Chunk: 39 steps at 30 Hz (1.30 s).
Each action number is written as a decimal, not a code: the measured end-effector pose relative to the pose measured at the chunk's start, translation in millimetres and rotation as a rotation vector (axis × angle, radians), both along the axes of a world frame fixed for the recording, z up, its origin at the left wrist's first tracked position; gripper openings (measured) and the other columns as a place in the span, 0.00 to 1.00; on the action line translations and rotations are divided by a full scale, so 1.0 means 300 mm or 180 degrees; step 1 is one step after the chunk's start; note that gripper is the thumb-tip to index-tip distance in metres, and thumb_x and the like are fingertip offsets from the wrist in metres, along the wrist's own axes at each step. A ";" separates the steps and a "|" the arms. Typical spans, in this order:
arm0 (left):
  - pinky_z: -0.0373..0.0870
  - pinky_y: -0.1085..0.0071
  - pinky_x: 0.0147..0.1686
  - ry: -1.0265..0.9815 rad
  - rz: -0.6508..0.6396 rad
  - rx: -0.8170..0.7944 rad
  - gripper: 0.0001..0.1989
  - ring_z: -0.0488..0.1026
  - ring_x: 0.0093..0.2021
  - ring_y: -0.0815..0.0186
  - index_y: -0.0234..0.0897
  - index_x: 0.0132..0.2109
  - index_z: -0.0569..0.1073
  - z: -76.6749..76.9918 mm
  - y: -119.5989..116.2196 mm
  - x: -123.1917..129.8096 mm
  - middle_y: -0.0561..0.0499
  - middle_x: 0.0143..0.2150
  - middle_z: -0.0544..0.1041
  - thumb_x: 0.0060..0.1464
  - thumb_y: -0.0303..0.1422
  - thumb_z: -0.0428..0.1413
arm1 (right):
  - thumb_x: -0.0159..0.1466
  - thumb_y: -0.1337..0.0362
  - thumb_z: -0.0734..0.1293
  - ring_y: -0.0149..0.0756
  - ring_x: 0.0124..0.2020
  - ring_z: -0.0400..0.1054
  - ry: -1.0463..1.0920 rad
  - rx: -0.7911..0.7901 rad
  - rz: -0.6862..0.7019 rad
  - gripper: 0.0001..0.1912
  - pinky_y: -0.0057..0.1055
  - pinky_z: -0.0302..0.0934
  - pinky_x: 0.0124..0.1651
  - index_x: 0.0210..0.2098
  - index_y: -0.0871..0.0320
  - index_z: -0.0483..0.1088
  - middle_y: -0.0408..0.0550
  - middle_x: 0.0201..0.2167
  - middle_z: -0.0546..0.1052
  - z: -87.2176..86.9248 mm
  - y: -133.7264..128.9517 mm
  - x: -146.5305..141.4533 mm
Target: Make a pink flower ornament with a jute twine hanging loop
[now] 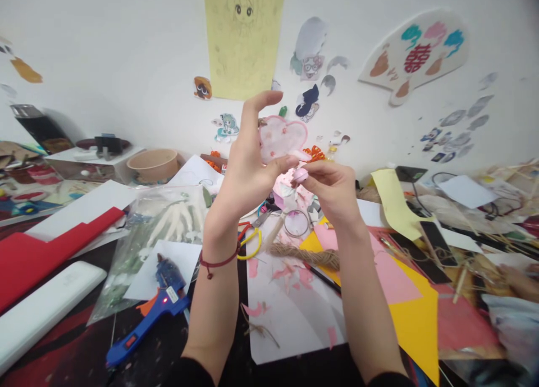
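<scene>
Raised above the table, my left hand [252, 162] holds a white, pink-edged, cloud-shaped piece [283, 137] with red specks. Its index finger is stretched upward and its thumb lies at the piece's lower edge. My right hand [334, 187] is closed in a pinch on a small pink piece [300, 175] just below the cloud shape. The two hands almost meet there. Beneath them are pink and white bits, a clear ring [296, 223] and a pale tassel [276, 228]; whether these hang from the held pieces I cannot tell.
White paper [295, 342] with pink scraps lies in front, a twisted rope [305, 254] across it. Yellow-handled scissors [252, 244] lie beside my left wrist. A blue glue gun [151, 314] with a lit red light rests at left. Coloured sheets [415, 319] lie at right.
</scene>
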<state>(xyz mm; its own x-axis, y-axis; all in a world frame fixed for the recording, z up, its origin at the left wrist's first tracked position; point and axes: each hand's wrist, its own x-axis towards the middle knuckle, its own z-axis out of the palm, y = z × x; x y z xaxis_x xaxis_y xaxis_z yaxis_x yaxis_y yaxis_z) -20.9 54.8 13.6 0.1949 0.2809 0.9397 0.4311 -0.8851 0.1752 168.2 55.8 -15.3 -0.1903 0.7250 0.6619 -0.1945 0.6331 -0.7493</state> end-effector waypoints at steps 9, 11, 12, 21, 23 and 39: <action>0.72 0.56 0.58 -0.0228 -0.0249 -0.0090 0.32 0.71 0.59 0.53 0.49 0.63 0.59 0.006 -0.016 0.011 0.44 0.64 0.66 0.57 0.54 0.59 | 0.59 0.62 0.77 0.36 0.32 0.73 0.0019 0.0673 -0.0756 0.05 0.36 0.71 0.40 0.29 0.52 0.77 0.44 0.28 0.78 0.015 -0.034 -0.016; 0.70 0.57 0.59 -0.0210 -0.0239 -0.0091 0.33 0.70 0.61 0.53 0.49 0.63 0.59 0.009 -0.022 0.008 0.44 0.64 0.66 0.57 0.55 0.59 | 0.59 0.63 0.76 0.36 0.33 0.73 0.0091 0.0883 -0.0844 0.04 0.36 0.70 0.41 0.30 0.52 0.77 0.44 0.28 0.78 0.021 -0.046 -0.017; 0.70 0.56 0.59 -0.0209 -0.0228 -0.0078 0.33 0.69 0.62 0.52 0.49 0.63 0.59 0.011 -0.025 0.007 0.44 0.64 0.66 0.57 0.55 0.58 | 0.60 0.64 0.76 0.36 0.33 0.73 0.0135 0.0944 -0.0828 0.04 0.36 0.70 0.41 0.30 0.52 0.77 0.44 0.28 0.78 0.025 -0.053 -0.016; 0.73 0.57 0.57 -0.0213 -0.0329 -0.0085 0.33 0.72 0.60 0.54 0.50 0.62 0.61 0.024 -0.050 0.024 0.45 0.64 0.67 0.56 0.54 0.61 | 0.64 0.57 0.73 0.32 0.24 0.74 -0.0278 -0.0319 0.0608 0.09 0.33 0.72 0.30 0.38 0.55 0.76 0.41 0.26 0.78 0.041 -0.069 0.002; 0.73 0.56 0.57 -0.0159 -0.0328 -0.0115 0.32 0.72 0.60 0.53 0.50 0.62 0.61 0.024 -0.057 0.031 0.44 0.64 0.67 0.56 0.53 0.61 | 0.65 0.55 0.72 0.30 0.22 0.71 -0.0419 -0.0513 0.0812 0.11 0.30 0.69 0.27 0.38 0.56 0.75 0.40 0.24 0.76 0.038 -0.059 0.010; 0.76 0.63 0.44 -0.0656 -0.0122 -0.0195 0.30 0.74 0.55 0.55 0.47 0.59 0.64 0.020 -0.071 0.058 0.46 0.62 0.69 0.53 0.44 0.67 | 0.55 0.55 0.79 0.24 0.21 0.55 -0.0123 -0.0442 0.0521 0.17 0.27 0.48 0.24 0.28 0.58 0.71 0.38 0.22 0.67 -0.022 0.022 -0.001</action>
<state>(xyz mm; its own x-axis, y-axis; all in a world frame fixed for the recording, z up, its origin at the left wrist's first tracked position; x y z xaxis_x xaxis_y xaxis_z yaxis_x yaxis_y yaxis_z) -3.5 33.6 19.8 0.0121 0.3348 0.9422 0.3468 -0.8852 0.3101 167.8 62.5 -21.8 -0.3363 0.7659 0.5479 -0.2557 0.4856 -0.8359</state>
